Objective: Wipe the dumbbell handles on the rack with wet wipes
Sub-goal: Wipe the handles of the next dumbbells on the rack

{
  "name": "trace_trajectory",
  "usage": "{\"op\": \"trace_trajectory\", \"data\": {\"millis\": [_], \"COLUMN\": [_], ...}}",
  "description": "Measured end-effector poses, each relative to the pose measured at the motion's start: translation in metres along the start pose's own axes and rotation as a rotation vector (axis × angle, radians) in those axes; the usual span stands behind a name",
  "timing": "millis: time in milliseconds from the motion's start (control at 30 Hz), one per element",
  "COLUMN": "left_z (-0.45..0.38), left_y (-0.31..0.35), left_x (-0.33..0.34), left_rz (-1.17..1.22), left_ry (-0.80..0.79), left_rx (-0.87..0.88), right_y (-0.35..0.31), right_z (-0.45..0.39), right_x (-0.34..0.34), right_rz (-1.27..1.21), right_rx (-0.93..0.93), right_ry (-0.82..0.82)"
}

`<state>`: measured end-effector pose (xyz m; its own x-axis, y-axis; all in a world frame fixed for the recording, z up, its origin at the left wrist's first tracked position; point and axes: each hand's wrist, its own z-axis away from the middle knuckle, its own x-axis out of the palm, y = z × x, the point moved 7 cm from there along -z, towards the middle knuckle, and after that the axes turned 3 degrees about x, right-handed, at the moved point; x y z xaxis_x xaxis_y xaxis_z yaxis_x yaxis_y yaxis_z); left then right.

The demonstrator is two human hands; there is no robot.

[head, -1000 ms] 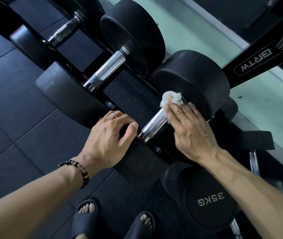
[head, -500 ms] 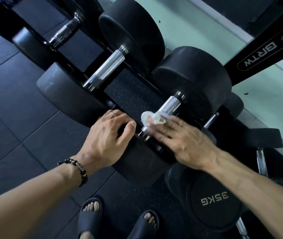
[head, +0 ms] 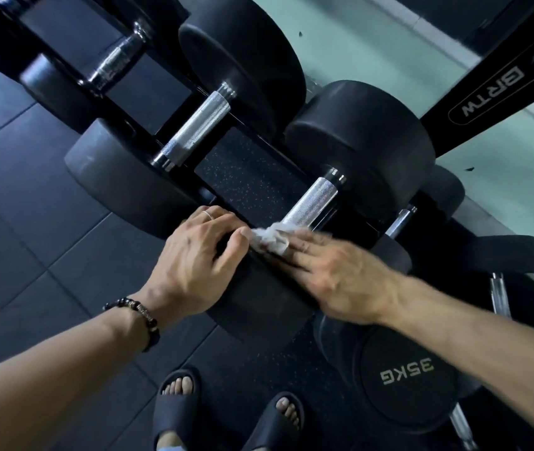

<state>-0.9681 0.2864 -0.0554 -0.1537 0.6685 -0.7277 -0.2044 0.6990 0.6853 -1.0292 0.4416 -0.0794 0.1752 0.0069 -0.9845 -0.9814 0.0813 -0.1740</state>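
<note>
Head view, looking down: nearest the camera are the person's two feet in dark slides (head: 177, 405) on the dark rubber floor (head: 15, 222), with a dumbbell end marked 35KG (head: 407, 374) on the lower tier at right. Above these, both forearms reach in toward the rack.

The left hand (head: 194, 265), with a beaded bracelet (head: 138, 312) at the wrist and a ring on one finger, lies over the top of the near weight head (head: 259, 304) of the dumbbell being cleaned; its fingers are curled over the head's far edge and the thumb bends in toward the wipe.

The right hand (head: 334, 271) is laid almost flat, fingers extended and close together, pressing a crumpled white wet wipe (head: 270, 239) against the near end of the handle (head: 311, 203). The fingertips are blurred, so whether they curl under the wipe cannot be told.

The handle is a knurled silver bar whose long axis runs diagonally, from the near head at lower left up to the far head (head: 363, 148) at upper right. The wipe sits where handle meets near head; the bar beyond it is bare.

Farther left, a second dumbbell handle (head: 197, 128) lies parallel on the rack (head: 249, 183), then a third, blurred one (head: 112, 63). A black frame reading BRTW (head: 487, 92) crosses the upper right.
</note>
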Motion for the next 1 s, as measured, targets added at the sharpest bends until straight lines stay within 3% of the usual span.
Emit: {"op": "trace_trajectory", "data": {"millis": [100,233,367,500,667,733,800,833,933,1000], "left_z": [0.0,0.001,0.001,0.002,0.001,0.0,0.001,0.001,0.0,0.0], "left_y": [0.0,0.0,0.0,0.0,-0.001,-0.001,-0.002,-0.003,-0.003,-0.003], "left_x": [-0.001,0.0,0.0,0.0,0.001,0.002,0.002,0.002,0.003,0.003], "left_rz": [0.003,0.022,0.016,0.02,0.002,0.007,0.016,0.015,0.006,0.001], "left_ry": [-0.003,-0.004,-0.01,-0.012,-0.017,-0.018,-0.016,-0.016,-0.018,-0.021], "left_rx": [-0.009,-0.017,-0.027,-0.03,-0.016,-0.014,-0.022,-0.026,-0.024,-0.027], "right_y": [0.01,0.023,0.001,0.04,-0.002,0.027,0.047,0.041,-0.001,0.007], "right_z": [0.007,0.007,0.009,0.009,0.001,-0.001,-0.002,-0.004,-0.002,0.001], "right_x": [0.004,-0.003,0.012,-0.008,0.003,-0.006,-0.019,-0.018,0.002,0.002], "right_rz": [0.094,0.1,0.064,0.139,0.055,0.156,0.134,0.099,0.012,0.052], "right_rx": [-0.039,0.26,0.078,0.404,0.004,0.094,0.302,0.316,0.064,0.064], "right_ry": [-0.021,0.101,-0.033,0.06,-0.087,-0.03,0.025,0.039,-0.068,-0.074]}}
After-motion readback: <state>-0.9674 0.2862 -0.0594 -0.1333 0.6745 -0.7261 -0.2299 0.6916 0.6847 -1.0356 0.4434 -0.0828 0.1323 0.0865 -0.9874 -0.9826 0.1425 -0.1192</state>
